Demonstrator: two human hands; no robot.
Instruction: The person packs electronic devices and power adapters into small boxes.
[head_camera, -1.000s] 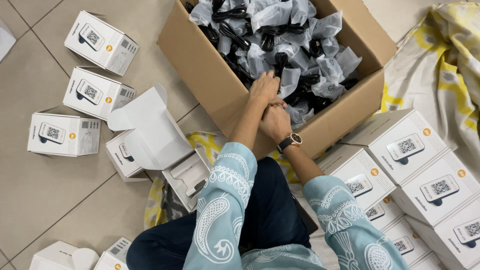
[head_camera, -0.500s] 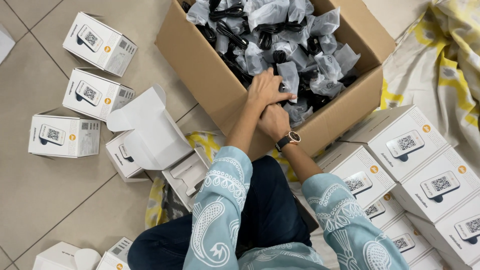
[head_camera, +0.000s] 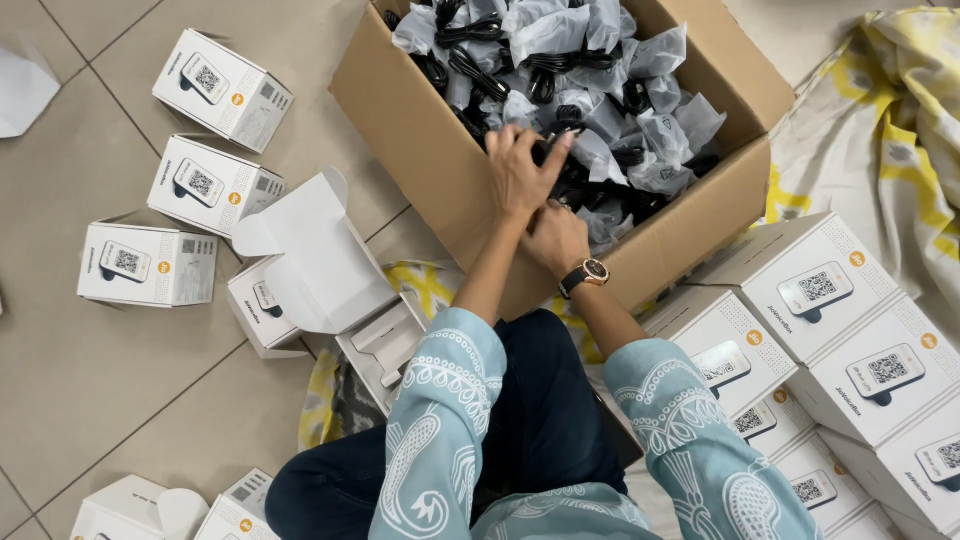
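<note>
Brown cardboard forms the big open carton (head_camera: 420, 130) that fills the upper middle of the frame, packed with black cables (head_camera: 560, 90) sealed in clear plastic bags. Both hands reach over its near wall into the pile. The left hand (head_camera: 520, 172) lies on top, its fingers (head_camera: 556, 152) curled around one bagged black cable at the carton's lower left inside edge. The right hand (head_camera: 556, 235), with a dark wristwatch (head_camera: 585, 275) on its wrist, sits just below and touching the left; it looks bent inward at the carton's rim, but whether it grips anything cannot be told because the left hand covers part of it.

Pale blue patterned sleeves (head_camera: 440, 420) run down to the bottom of the frame over dark trousers. At centre left, just beside the left forearm, a white box (head_camera: 310, 270) stands with its lid flaps thrown open, and a white insert tray (head_camera: 385, 350) lies against it. Three closed white boxes (head_camera: 205, 185) rest on the beige tiled floor (head_camera: 90, 400) at upper left. A stack of matching closed boxes (head_camera: 860, 350) fills the lower right, lying on a yellow and white patterned cloth (head_camera: 880, 130).
</note>
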